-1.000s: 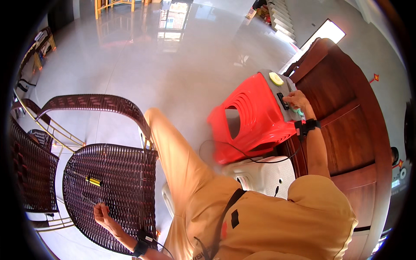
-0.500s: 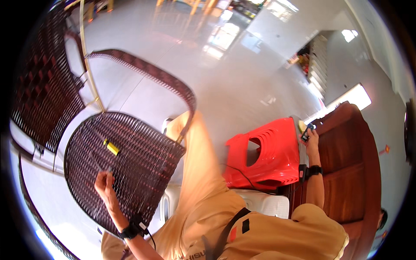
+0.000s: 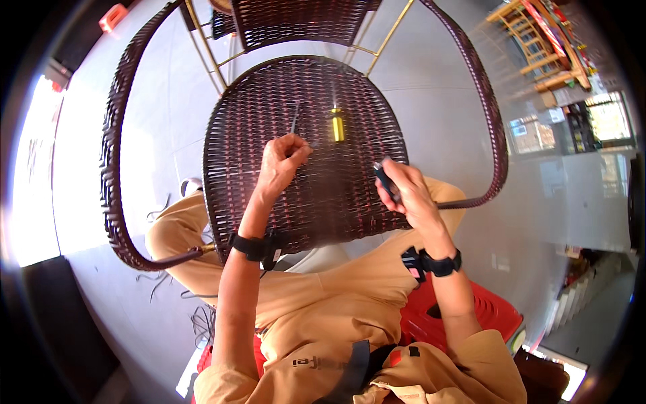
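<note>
In front of me is the dark brown woven seat of a wicker chair [image 3: 249,161]. My left hand [image 3: 279,163] is over the left-centre of the seat. Its fingers pinch something small and greyish, too small to name. A thin metal rod [image 3: 295,118] shows just beyond these fingers; whether it touches them I cannot tell. My right hand [image 3: 412,192] is above the seat's right edge, closed around a small dark object with a metal end [image 3: 385,180], shaped much like a lighter. Between and beyond the hands lies a screwdriver with a yellow handle [image 3: 338,126], shaft pointing away.
Curved woven armrests [image 3: 493,111] enclose the seat on both sides, and the woven backrest [image 3: 299,23] rises at the far side. A red plastic stool [image 3: 481,306] stands by my right elbow. Loose cables [image 3: 202,323] lie on the floor at lower left. Wooden furniture [image 3: 545,50] stands far right.
My view has turned toward the chair, which now sits centrally before me. My right hand has come from beside the red stool to the seat, bringing the small dark object. The left hand keeps its pinch.
</note>
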`<state>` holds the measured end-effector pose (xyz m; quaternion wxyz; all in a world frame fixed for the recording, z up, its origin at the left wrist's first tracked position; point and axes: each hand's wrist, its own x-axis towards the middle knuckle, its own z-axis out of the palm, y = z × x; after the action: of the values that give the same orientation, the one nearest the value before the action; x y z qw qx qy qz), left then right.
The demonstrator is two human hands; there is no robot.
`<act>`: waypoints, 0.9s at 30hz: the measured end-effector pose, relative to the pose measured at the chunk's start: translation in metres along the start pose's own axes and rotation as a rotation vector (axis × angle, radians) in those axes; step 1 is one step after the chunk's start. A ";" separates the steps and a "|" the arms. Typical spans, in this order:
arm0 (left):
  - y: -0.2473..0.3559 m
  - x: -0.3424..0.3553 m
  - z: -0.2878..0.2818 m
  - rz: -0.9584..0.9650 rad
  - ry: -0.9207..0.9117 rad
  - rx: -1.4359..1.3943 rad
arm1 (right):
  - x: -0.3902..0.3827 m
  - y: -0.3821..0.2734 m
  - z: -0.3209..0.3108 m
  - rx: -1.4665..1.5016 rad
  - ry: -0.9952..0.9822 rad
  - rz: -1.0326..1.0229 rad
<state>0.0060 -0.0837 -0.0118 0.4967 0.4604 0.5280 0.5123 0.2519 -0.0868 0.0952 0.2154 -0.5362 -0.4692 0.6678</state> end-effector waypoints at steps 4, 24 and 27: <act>0.000 0.003 0.011 -0.026 0.012 0.014 | 0.045 0.014 0.023 -0.045 0.083 0.010; 0.015 -0.002 0.029 0.022 0.037 0.309 | 0.074 0.053 0.032 -0.136 0.085 -0.201; 0.014 -0.001 0.029 0.028 0.036 0.307 | 0.074 0.053 0.033 -0.110 0.116 -0.191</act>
<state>0.0348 -0.0820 0.0023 0.4037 0.5291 0.6025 0.4406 0.2089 -0.0661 0.0110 0.2749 -0.5379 -0.5407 0.5855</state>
